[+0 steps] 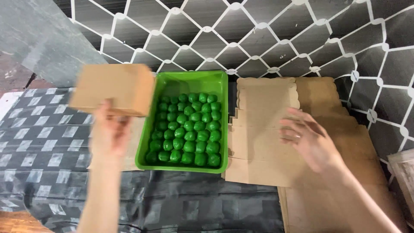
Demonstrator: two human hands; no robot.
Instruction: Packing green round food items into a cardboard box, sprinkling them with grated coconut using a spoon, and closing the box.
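Note:
My left hand (110,129) holds a folded brown cardboard box (113,89) up in the air, left of a green plastic tray (185,80). The hand and box are blurred. Many green balls (187,129) fill the tray in rows. My right hand (307,139) hovers with fingers spread over a flat, unfolded cardboard blank (263,129) that lies to the right of the tray. It holds nothing.
More flat cardboard sheets (345,142) are stacked under and to the right of the blank. A black and grey checked cloth (43,146) covers the surface. A dark wall with a white net pattern (258,39) rises behind.

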